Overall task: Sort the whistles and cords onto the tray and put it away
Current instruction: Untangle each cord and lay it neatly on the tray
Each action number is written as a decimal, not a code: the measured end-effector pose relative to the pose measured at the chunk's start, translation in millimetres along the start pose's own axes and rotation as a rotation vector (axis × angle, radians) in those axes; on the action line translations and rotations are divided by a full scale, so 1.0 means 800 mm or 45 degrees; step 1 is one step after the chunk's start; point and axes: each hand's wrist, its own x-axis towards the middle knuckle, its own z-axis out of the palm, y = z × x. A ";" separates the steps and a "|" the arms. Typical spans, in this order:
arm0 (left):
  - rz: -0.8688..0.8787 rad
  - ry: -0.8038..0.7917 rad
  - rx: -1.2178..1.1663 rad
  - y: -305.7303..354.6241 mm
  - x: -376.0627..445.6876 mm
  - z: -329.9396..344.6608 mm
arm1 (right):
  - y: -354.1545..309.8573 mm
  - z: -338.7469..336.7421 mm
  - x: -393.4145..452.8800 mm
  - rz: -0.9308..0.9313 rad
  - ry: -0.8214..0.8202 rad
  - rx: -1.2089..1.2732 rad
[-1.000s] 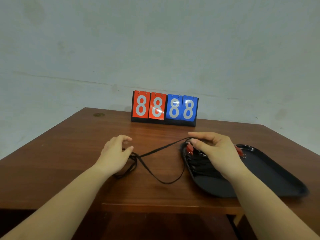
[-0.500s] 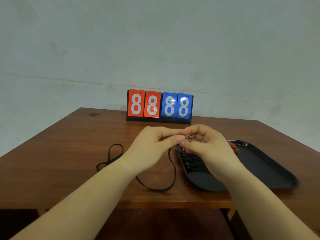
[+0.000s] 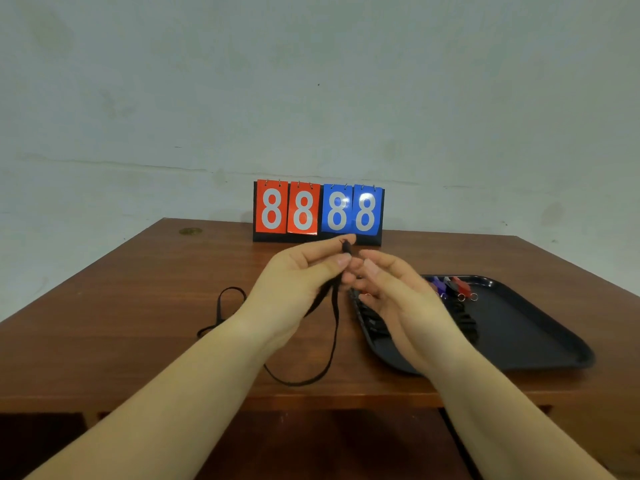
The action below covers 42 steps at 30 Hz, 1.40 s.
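Two bare forearms, no sleeves visible, left hand (image 3: pixel 298 282), right hand (image 3: pixel 391 292), short unpainted nails

wall (image 3: pixel 311 81): pale grey-green, blotchy stains, faint horizontal crack line running across
desk (image 3: pixel 104 323): dark reddish-brown wood, glossy, front edge lighter
scoreboard (image 3: pixel 318 211): flip type, at desk far edge, two red 8s, two blue 8s
under desk: dark, in shadow
light: soft, even

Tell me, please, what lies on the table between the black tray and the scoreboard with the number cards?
In the head view, only bare table shows between the black tray and the scoreboard. Nothing rests on that stretch; the hands partly hide its left part.
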 end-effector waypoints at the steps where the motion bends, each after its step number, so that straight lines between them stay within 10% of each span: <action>1: -0.015 0.012 -0.084 0.003 0.001 0.002 | 0.005 0.004 -0.003 0.002 -0.075 -0.068; 14: -0.134 0.270 -0.552 0.022 0.009 -0.021 | 0.015 0.032 -0.014 0.164 -0.319 0.029; 25: -0.338 0.450 -0.379 -0.054 0.005 -0.059 | 0.049 0.035 -0.004 0.217 -0.249 -0.281; 42: -0.451 0.069 0.213 -0.106 0.011 -0.088 | 0.051 -0.012 -0.013 0.360 -0.237 -0.165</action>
